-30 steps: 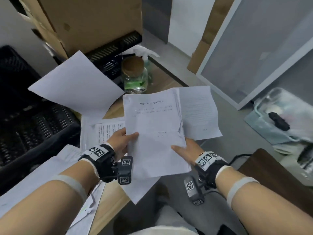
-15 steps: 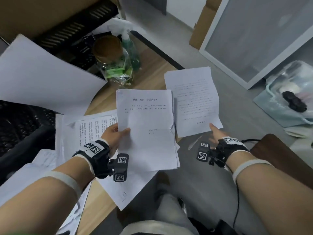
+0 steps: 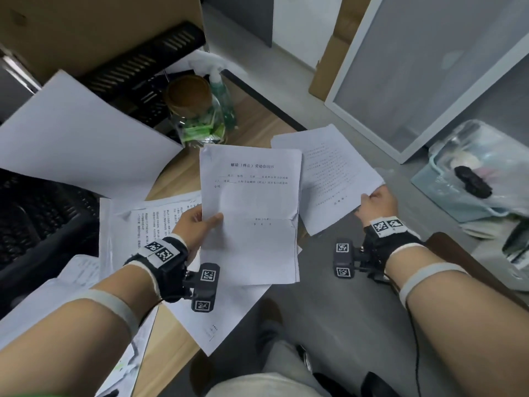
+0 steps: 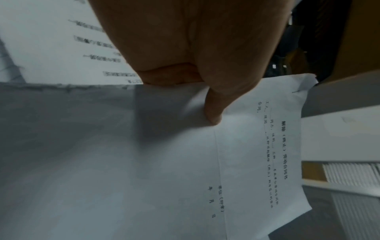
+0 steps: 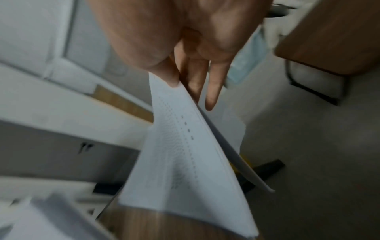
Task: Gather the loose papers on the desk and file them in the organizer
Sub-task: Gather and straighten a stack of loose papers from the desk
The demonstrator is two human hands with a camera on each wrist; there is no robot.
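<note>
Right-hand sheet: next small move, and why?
Probably carry the printed sheet leftward onto the stack. The right hand pinches its corner, the left hand grips the stack beside it, and more loose papers remain on the desk.

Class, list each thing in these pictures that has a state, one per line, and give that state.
Left hand: pinches the stack of papers, held up off the desk.
Right hand: pinches a corner of the printed sheet, lifted.
Blank sheet: loose, lying over the black trays.
Printed pages: loose on the wooden desk.
Glass jar: upright, lid on.
</note>
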